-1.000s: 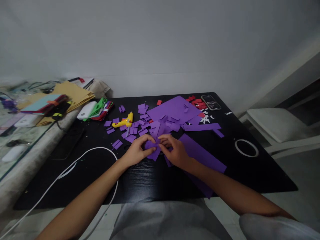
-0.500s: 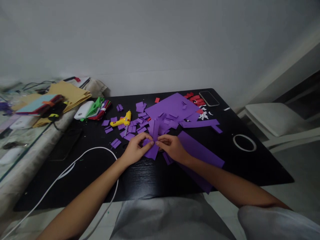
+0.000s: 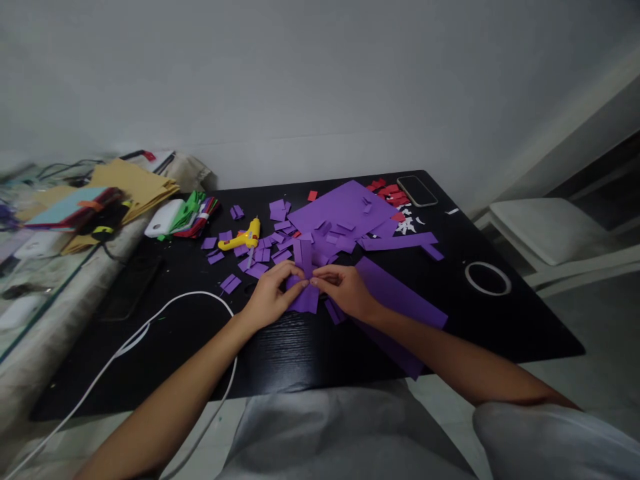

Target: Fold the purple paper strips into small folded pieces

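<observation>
My left hand (image 3: 273,297) and my right hand (image 3: 345,290) meet over the middle of the black table (image 3: 280,353), both pinched on one purple paper strip (image 3: 305,287). The strip runs from behind my fingertips toward me, its near end lying on the table. Several small purple paper pieces (image 3: 265,257) are scattered just beyond my hands. A large purple sheet (image 3: 345,210) lies farther back, and a long purple sheet (image 3: 400,300) lies under my right forearm.
A yellow glue gun (image 3: 243,239) lies left of the pieces, with a white cable (image 3: 165,313) curving across the near left. Red scraps (image 3: 390,192) and a phone (image 3: 417,191) sit at the back right, a tape ring (image 3: 487,278) at right. Coloured paper stacks (image 3: 125,190) crowd the left.
My hands have kept pinching the strip and turned it from slanted to nearly straight toward me. The view has shifted slightly, so everything sits a little higher in the picture.
</observation>
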